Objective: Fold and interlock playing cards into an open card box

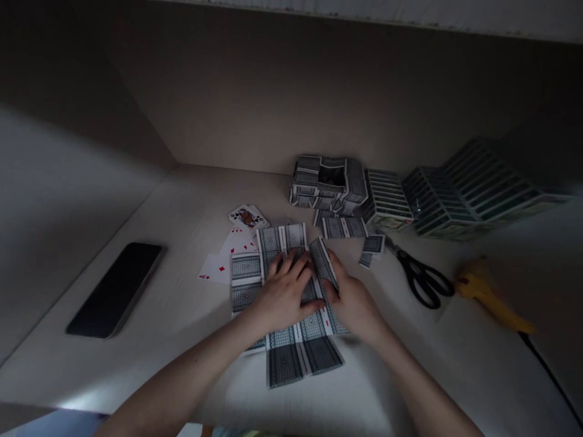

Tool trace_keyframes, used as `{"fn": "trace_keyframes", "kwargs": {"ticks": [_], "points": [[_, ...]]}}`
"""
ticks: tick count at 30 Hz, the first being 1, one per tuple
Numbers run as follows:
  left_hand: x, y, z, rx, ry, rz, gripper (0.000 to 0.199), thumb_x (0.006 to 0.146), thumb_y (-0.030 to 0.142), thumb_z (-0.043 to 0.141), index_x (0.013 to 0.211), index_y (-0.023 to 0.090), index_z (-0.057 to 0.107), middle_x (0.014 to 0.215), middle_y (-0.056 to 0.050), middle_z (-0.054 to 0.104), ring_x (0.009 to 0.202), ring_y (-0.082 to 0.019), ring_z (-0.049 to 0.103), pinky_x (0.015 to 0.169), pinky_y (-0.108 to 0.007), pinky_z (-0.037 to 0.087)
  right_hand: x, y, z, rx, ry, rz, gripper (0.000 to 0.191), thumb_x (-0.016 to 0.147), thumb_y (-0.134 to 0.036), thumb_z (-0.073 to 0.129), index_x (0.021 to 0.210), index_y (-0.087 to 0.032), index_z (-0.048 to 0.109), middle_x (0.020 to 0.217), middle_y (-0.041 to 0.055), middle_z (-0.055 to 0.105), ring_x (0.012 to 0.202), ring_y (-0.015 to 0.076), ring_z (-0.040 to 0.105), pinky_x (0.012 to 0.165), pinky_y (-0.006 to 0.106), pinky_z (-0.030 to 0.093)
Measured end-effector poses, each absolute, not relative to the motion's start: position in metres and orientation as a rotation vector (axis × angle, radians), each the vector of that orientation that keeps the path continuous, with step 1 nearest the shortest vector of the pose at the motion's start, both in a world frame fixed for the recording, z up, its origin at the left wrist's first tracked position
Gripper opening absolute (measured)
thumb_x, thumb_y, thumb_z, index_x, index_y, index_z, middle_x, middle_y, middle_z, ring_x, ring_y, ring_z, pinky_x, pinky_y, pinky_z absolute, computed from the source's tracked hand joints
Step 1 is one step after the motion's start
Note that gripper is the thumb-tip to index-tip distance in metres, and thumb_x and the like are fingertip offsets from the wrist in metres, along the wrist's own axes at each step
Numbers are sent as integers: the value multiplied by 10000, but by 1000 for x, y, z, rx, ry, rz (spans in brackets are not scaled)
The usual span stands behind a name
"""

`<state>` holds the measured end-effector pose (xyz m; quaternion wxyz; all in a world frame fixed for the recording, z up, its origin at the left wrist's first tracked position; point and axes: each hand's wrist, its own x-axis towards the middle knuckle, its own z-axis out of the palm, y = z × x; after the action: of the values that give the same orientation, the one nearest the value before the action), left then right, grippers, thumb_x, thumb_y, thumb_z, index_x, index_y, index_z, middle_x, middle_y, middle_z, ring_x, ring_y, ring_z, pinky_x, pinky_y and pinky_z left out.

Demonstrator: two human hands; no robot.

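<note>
A sheet of joined playing cards (pixel 285 363), patterned backs up, lies on the white surface in front of me. My left hand (pixel 289 291) rests flat on its middle, fingers spread. On the sheet's right side, a raised strip of cards (pixel 324 262) stands at a tilt, with my right hand (pixel 347 297) around its outer edge, thumb on the inner side and fingers mostly hidden behind. Face-up loose cards (pixel 221 267) lie at the sheet's upper left, with a queen card (pixel 246 217) above them.
A box built of cards (pixel 328 182) stands at the back wall, beside stacked card structures (pixel 387 197). Small card pieces (pixel 373 244), black scissors (pixel 423 280) and a yellow glue gun (pixel 492 294) with a cord lie rightward. A black phone (pixel 116 290) lies on the left.
</note>
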<state>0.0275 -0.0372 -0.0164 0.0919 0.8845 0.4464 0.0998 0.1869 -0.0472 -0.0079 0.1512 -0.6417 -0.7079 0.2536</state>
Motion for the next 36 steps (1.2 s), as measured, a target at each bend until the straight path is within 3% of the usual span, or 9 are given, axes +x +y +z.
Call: {"fn": "trace_keyframes", "kwargs": {"ticks": [5, 10, 16, 19, 24, 33, 36], "points": [[29, -39, -16, 2618, 1321, 297, 595, 748, 520, 462, 1202, 145, 379, 1339, -118, 334, 1282, -292, 184, 1037, -493, 127, 181, -50, -9, -1878, -2073, 697, 600, 821, -217, 343, 1377, -158, 125, 964, 122, 659, 752, 231, 643, 639, 305, 467], [23, -36, -15, 2589, 1259, 311, 701, 704, 616, 458, 1214, 142, 376, 1364, -123, 303, 1299, -291, 149, 1046, -486, 129, 189, -48, -19, -1741, -1966, 782, 601, 810, -221, 349, 1370, -159, 139, 991, 99, 651, 820, 207, 634, 695, 282, 472], [7, -39, -11, 2609, 1180, 216, 937, 655, 697, 429, 1358, 153, 132, 1439, -105, 141, 1325, -247, 59, 1068, -450, 72, 193, -52, -17, -1788, -1937, 810, 661, 816, -245, 346, 1388, -189, 19, 1000, 90, 651, 770, 210, 645, 649, 292, 488], [8, -42, -13, 2639, 1199, 164, 949, 659, 733, 353, 1364, 144, 114, 1445, -109, 100, 1326, -250, 16, 1061, -466, 22, 191, -54, -12, -1792, -1962, 793, 656, 823, -244, 339, 1389, -195, 11, 983, 98, 656, 737, 210, 649, 636, 294, 488], [14, -43, -17, 2666, 1220, 101, 933, 688, 742, 240, 1362, 107, 122, 1442, -132, 84, 1325, -254, -15, 1053, -474, -7, 189, -54, -13, -1754, -1951, 810, 654, 822, -224, 328, 1388, -214, 0, 1072, 107, 619, 865, 215, 628, 702, 304, 485], [16, -43, -17, 2665, 1236, 77, 952, 673, 758, 216, 1361, 106, 134, 1441, -136, 86, 1322, -264, -39, 1045, -490, -19, 182, -56, -12, -1871, -2008, 695, 646, 832, -217, 321, 1386, -184, -8, 1105, 136, 600, 709, 210, 643, 581, 283, 473], [16, -42, -17, 2652, 1234, 61, 951, 671, 759, 223, 1363, 114, 128, 1445, -126, 68, 1323, -260, -45, 1046, -483, -31, 182, -55, -9, -1847, -1977, 756, 646, 833, -215, 325, 1385, -189, -9, 1144, 129, 578, 769, 210, 640, 618, 287, 477]]}}
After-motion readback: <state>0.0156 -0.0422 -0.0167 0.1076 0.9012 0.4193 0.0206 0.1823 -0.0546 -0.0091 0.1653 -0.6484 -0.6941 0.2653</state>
